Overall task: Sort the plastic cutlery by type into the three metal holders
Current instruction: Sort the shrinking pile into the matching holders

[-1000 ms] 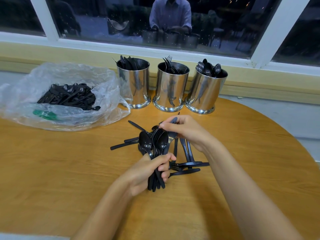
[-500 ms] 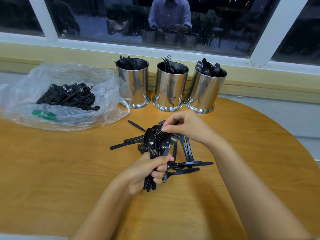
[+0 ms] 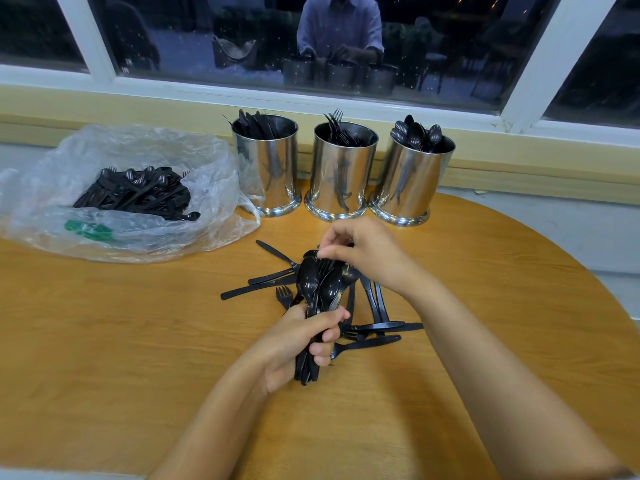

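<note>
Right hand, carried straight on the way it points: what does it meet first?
The spoon bundle held by the left hand; the right hand seems to pinch its top already. Beyond lies the plastic bag, depth unclear.

**Black cutlery, silver holders, honey-coloured wood**

The bunch of spoons [image 3: 313,285] is glossy black. So are the loose cutlery [image 3: 374,329] and the bagged cutlery [image 3: 135,190]. The left holder [image 3: 266,171], middle holder [image 3: 341,174] and right holder [image 3: 412,181] are mirror-bright silver, streaked with dark reflections. The table [image 3: 104,341] is warm honey-orange with fine, darker wood grain. The plastic bag [image 3: 52,188] is clear with a milky sheen and a green printed mark [image 3: 88,228]. The window frame [image 3: 543,60] is white and the ledge [image 3: 519,161] pale yellow. The dark glass reflects a pale blue shirt [image 3: 341,26].
</note>
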Demonstrator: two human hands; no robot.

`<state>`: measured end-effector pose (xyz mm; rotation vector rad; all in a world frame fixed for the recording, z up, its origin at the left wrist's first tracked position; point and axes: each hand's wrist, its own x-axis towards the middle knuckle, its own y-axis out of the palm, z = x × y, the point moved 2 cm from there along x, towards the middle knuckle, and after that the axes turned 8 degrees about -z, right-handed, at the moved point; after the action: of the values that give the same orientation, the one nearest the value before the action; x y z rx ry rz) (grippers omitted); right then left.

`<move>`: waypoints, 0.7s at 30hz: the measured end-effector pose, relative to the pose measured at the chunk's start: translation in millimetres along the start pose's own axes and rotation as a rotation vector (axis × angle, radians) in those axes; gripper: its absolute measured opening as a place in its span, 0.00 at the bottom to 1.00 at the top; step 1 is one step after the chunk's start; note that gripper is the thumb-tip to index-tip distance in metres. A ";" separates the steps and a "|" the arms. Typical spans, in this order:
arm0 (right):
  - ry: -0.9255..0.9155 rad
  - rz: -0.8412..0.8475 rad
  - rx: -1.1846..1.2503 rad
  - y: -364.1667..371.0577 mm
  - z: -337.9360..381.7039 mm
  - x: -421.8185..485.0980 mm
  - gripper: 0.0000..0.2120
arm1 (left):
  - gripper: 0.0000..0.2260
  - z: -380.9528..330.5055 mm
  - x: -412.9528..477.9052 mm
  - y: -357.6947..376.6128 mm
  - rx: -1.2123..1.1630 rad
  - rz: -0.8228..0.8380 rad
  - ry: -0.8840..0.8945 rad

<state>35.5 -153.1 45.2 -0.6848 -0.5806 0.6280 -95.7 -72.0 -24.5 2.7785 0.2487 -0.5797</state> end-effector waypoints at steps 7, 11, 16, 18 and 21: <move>-0.071 -0.464 0.137 -20.1 4.0 8.4 0.05 | 0.10 2.5 0.9 -5.3 -0.003 -0.024 0.066; -0.044 -0.782 0.331 -61.2 0.5 9.9 0.11 | 0.12 5.2 0.4 -16.1 -0.136 -0.125 0.066; -0.009 -0.094 0.071 -22.5 0.3 -4.0 0.05 | 0.12 -5.3 -0.3 -13.5 -0.252 -0.127 0.073; -0.027 -0.086 0.023 1.6 -2.9 -9.0 0.05 | 0.13 -8.7 -0.6 -5.8 -0.205 -0.097 0.103; 0.038 -0.188 0.096 13.4 -7.6 -11.1 0.08 | 0.14 -8.8 -0.5 -3.4 -0.189 -0.102 0.133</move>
<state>28.7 -155.5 27.6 -0.5438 -0.5679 0.4638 -93.7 -66.1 -17.4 2.6340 0.4518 -0.3739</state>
